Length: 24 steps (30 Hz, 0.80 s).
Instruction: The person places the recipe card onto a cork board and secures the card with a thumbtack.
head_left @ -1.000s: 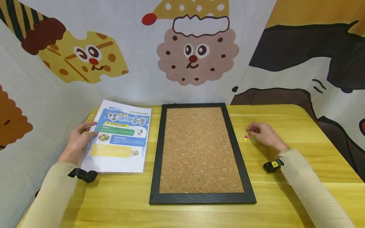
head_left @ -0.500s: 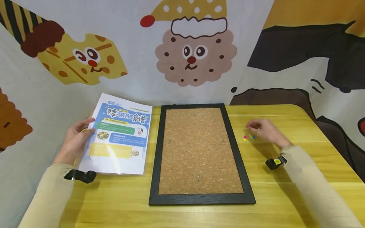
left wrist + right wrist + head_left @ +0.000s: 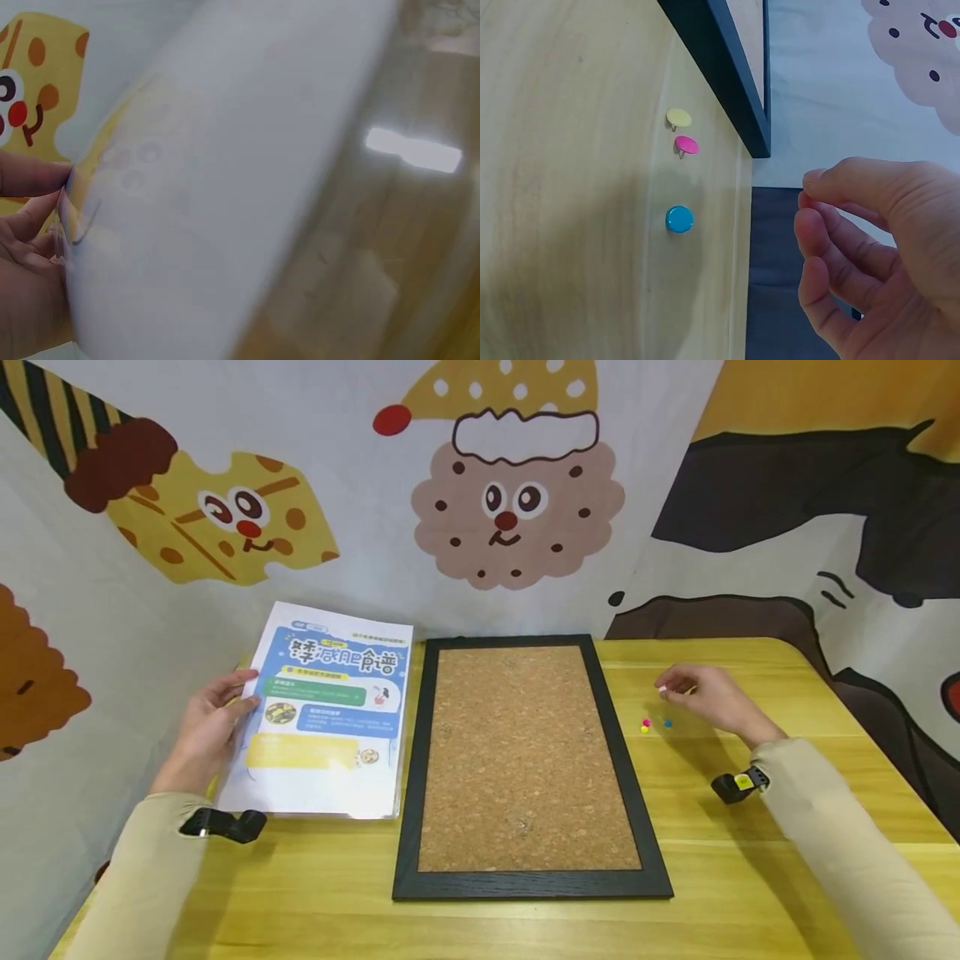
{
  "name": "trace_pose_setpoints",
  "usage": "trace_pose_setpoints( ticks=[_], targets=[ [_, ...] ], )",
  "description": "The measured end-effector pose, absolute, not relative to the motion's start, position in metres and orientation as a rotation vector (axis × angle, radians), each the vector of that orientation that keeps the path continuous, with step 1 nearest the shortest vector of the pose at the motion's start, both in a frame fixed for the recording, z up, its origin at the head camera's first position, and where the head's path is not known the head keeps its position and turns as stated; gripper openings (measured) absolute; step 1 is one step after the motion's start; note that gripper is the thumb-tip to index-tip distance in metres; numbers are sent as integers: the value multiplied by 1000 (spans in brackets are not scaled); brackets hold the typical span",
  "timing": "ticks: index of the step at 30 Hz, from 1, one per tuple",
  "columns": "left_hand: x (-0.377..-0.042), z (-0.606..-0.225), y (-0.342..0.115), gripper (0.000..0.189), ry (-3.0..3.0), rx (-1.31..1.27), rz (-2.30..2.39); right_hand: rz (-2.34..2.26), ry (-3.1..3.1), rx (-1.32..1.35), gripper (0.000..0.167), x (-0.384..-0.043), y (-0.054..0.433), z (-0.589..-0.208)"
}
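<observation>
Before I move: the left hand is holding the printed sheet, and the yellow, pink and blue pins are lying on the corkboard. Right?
Not quite: the yellow pin, pink pin and blue pin lie on the table beside the corkboard, as the right wrist view shows. The left hand is holding the printed sheet, as you say.

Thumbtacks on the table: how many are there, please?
3: the yellow thumbtack and pink thumbtack together beside the corkboard, the blue thumbtack slightly apart. The right hand pinches something white, perhaps another.
</observation>
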<state>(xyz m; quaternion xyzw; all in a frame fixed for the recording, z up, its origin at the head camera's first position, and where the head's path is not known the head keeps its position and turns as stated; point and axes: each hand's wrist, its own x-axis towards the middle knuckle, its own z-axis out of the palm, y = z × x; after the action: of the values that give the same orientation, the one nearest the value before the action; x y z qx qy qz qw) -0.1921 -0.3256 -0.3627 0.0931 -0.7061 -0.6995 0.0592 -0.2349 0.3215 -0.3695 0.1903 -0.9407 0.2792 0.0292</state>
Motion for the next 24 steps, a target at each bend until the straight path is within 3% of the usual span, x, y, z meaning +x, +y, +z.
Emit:
trace_pose_setpoints(
  ticks=[24],
  targets=[
    [-207,-374,-258,44,-2305,290,-2031,914,-2920,553,16,-260,304,-369]
  ],
)
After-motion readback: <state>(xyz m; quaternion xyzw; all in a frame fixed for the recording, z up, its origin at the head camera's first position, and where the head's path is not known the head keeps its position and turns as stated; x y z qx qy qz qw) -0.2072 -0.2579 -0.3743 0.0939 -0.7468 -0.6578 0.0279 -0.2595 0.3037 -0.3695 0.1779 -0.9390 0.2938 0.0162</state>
